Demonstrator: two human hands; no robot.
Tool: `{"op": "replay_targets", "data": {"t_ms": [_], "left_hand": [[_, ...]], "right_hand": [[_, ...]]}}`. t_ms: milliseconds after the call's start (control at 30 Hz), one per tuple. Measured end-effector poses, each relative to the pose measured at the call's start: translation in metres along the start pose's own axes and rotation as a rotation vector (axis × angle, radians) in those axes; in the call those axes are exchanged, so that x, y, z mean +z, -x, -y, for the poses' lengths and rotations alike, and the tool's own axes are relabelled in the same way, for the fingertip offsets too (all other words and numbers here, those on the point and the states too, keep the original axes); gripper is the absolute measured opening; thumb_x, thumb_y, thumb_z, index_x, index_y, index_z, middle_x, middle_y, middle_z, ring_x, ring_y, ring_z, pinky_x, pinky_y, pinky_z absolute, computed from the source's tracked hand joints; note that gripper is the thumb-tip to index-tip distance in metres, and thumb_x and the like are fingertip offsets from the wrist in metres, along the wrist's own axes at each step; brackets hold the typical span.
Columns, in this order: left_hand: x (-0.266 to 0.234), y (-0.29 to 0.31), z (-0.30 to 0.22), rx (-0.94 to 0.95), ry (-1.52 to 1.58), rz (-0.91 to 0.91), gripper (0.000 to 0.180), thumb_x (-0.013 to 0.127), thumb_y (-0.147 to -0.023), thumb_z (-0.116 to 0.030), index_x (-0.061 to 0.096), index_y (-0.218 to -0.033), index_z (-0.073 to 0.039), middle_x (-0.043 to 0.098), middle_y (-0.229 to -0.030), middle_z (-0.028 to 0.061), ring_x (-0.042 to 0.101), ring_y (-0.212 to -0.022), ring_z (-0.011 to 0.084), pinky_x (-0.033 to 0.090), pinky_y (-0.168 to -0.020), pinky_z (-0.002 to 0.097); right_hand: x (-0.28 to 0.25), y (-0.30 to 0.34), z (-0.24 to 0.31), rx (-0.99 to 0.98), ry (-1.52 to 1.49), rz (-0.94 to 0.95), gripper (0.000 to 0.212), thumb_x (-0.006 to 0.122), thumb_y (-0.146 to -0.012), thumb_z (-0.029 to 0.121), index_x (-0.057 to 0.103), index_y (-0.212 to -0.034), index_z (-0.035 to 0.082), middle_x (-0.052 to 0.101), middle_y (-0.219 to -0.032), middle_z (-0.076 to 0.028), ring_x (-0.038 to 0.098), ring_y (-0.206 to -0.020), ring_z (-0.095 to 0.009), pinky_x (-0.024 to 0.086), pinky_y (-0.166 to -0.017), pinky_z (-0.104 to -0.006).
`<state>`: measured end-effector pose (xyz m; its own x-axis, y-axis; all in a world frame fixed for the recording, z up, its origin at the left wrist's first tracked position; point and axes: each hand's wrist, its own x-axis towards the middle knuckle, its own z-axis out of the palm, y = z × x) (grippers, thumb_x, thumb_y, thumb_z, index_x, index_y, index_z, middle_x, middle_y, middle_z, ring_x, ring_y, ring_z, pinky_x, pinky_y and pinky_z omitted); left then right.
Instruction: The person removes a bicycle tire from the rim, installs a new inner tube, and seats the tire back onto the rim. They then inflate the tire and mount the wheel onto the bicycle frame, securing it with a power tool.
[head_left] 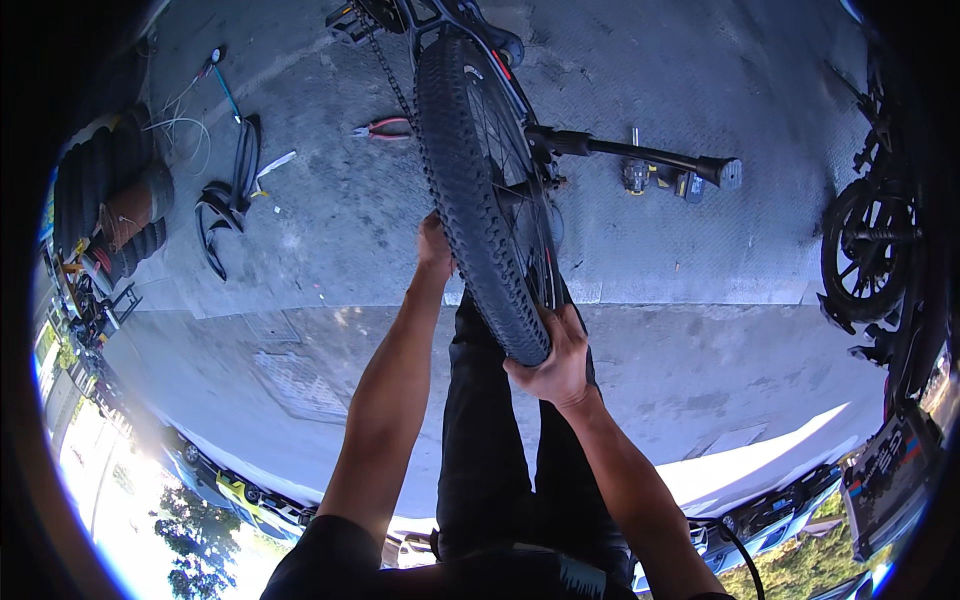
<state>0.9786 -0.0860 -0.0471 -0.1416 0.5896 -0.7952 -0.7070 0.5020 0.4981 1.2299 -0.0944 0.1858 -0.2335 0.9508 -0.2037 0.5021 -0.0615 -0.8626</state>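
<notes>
Hands work on the knobby tyre [470,190] of a bicycle wheel that stands upright on the grey pavement [330,230] just ahead of the person's legs. To handle this well, both hands should press evenly from opposite sides so the tread does not twist, and the grip should sit on the rubber, clear of the spokes [510,170] and chain [392,75].

Right hand [553,362] has its fingers closed around the tyre's lower end, thumb over the tread, wrist bent upward from a forearm that rises from the lower edge. Left hand [434,247] rests against the tyre's left flank higher up, arm nearly straight; whether its fingers curl round the rubber I cannot tell.

Red-handled pliers [382,129] lie near the wheel, and a kickstand [640,155] juts out to the right.
</notes>
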Motion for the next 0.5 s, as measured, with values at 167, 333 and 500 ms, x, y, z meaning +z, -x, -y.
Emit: {"op": "replay_targets", "data": {"t_ms": [167,333,500], "left_hand": [[-0.014,0.0,0.011,0.069,0.015,-0.031,0.035,0.056,-0.11,-0.021,0.072,-0.13,0.003,0.081,-0.114,0.0141,0.08,-0.09,0.0249,0.067,-0.076,0.0375],[-0.013,0.012,0.017,-0.04,0.228,-0.132,0.032,0.058,-0.11,-0.017,0.071,-0.13,0.003,0.08,-0.116,0.0115,0.078,-0.094,0.0198,0.065,-0.081,0.0349],[0.008,0.014,0.009,0.215,-0.1,-0.081,0.031,0.064,-0.106,-0.008,0.069,-0.132,0.007,0.079,-0.118,0.0101,0.076,-0.095,0.0156,0.063,-0.085,0.0314]], "right_hand": [[-0.002,-0.008,0.017,0.009,-0.03,0.003,0.062,0.086,-0.061,0.018,0.07,-0.116,-0.006,0.066,-0.095,-0.018,0.064,-0.083,-0.036,0.057,-0.073,-0.0448],[-0.006,-0.012,0.025,0.022,-0.015,0.025,0.062,0.088,-0.06,0.018,0.071,-0.115,-0.005,0.068,-0.096,-0.018,0.064,-0.082,-0.036,0.058,-0.073,-0.0437],[-0.01,-0.01,0.015,0.091,-0.063,0.036,0.061,0.089,-0.06,0.018,0.072,-0.114,-0.005,0.068,-0.095,-0.019,0.066,-0.083,-0.037,0.059,-0.074,-0.0431]]}}
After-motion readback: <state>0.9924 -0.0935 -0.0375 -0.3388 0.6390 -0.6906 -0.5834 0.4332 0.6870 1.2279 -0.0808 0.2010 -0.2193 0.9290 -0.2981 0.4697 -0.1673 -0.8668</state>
